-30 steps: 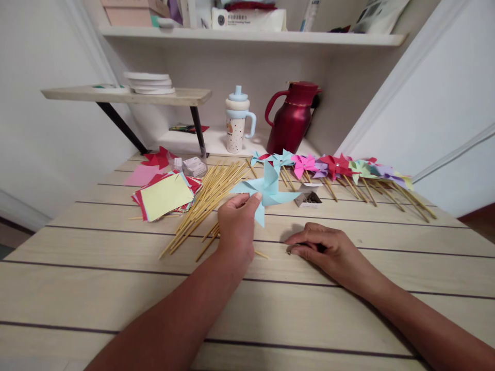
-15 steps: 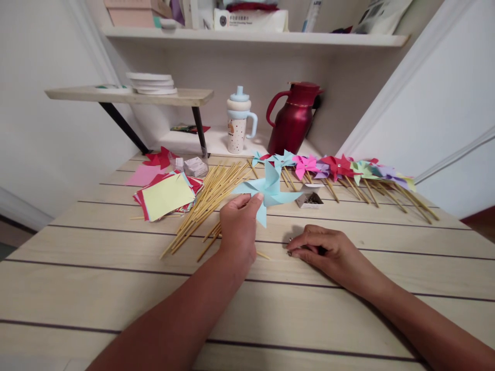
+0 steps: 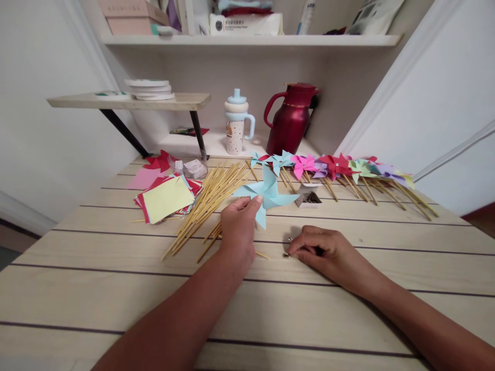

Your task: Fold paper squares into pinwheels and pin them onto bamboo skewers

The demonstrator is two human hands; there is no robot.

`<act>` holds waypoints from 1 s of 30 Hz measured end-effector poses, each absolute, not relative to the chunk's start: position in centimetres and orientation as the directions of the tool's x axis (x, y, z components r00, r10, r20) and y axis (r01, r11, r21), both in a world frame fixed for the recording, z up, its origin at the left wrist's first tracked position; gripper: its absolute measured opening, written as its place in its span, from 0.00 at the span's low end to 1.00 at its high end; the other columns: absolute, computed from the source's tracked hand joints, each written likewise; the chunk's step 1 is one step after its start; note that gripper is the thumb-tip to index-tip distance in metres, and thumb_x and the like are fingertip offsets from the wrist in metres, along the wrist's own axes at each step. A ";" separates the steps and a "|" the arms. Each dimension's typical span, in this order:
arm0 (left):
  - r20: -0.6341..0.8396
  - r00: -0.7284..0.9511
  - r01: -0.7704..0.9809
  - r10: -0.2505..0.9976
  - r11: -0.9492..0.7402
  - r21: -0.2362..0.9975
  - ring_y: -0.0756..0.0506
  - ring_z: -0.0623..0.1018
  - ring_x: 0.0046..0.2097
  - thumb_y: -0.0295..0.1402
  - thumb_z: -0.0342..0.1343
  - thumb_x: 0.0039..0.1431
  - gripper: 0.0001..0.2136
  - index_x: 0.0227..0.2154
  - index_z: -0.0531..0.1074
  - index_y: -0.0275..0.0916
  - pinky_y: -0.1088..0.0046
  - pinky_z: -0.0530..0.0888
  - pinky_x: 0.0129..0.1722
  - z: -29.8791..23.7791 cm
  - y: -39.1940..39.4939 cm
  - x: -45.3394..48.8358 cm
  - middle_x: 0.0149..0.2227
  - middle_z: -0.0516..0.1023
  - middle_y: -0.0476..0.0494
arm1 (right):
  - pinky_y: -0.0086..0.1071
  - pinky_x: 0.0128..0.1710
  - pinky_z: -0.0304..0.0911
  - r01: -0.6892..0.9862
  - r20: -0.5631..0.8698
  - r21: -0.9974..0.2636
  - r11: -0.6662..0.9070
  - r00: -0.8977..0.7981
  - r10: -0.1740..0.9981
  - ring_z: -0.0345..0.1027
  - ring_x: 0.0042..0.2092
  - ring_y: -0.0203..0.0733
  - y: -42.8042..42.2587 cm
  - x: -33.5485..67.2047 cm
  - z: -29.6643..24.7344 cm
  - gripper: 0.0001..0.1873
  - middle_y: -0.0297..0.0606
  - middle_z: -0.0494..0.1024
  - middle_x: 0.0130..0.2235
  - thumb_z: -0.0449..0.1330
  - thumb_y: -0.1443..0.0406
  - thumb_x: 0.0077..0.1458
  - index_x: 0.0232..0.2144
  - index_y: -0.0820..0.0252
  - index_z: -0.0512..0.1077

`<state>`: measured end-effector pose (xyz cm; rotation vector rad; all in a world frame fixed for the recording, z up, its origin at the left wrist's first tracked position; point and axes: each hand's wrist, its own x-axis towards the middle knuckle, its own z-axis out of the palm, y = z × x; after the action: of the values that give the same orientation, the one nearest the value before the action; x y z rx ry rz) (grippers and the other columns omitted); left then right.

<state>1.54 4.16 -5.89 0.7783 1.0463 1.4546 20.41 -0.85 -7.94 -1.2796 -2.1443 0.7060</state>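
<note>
My left hand [image 3: 238, 221] pinches a light blue paper pinwheel [image 3: 267, 193] between thumb and fingers, its blades spread upright above the table. To the right, my right hand [image 3: 319, 245] rests low over the wood, thumb and forefinger closed at a small metal thumbtack [image 3: 285, 255]. A second small shiny piece [image 3: 290, 239] shows just behind those fingertips. A small open box [image 3: 309, 200] of metal tacks stands beyond my right hand. Thin wooden sticks [image 3: 211, 198] lie in a loose pile to the left of the pinwheel, a few passing beneath my left hand.
Several finished pinwheels on sticks [image 3: 336, 167] lie along the back right. Colored paper sheets [image 3: 166, 198] are stacked at left, near a clear bag [image 3: 195, 167]. A tumbler [image 3: 235, 126] and a red jug [image 3: 290, 121] stand behind. A small raised shelf [image 3: 185, 101] overhangs the back left.
The thumbtack at my right fingertips shows more plainly now, slightly left of them. My left hand keeps its hold on the pinwheel. The camera view has shifted slightly.
</note>
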 end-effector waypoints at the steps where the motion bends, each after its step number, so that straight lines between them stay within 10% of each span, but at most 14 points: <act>1: -0.096 -0.156 -0.399 0.983 0.026 0.917 0.52 0.64 0.26 0.35 0.66 0.46 0.09 0.21 0.74 0.36 0.75 0.60 0.30 -5.9 4.2 1.5 0.22 0.68 0.53 | 0.29 0.28 0.60 0.616 0.174 -0.677 0.402 -0.397 0.901 0.65 0.28 0.35 -0.9 20.4 -8.0 0.10 0.36 0.75 0.30 0.58 0.61 0.61 0.33 0.54 0.79; 30: -0.128 -0.107 -0.438 0.986 0.068 0.896 0.51 0.68 0.29 0.37 0.67 0.44 0.11 0.23 0.74 0.35 0.73 0.64 0.33 -6.1 4.2 1.6 0.25 0.72 0.50 | 0.30 0.32 0.63 0.602 0.118 -0.725 0.334 -0.370 0.922 0.65 0.31 0.36 -1.6 19.6 -7.4 0.05 0.35 0.73 0.31 0.61 0.63 0.58 0.34 0.54 0.78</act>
<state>1.62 4.20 -6.11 0.7360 1.0093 1.4089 19.58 -1.63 -7.42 -1.3318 -2.0825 0.8062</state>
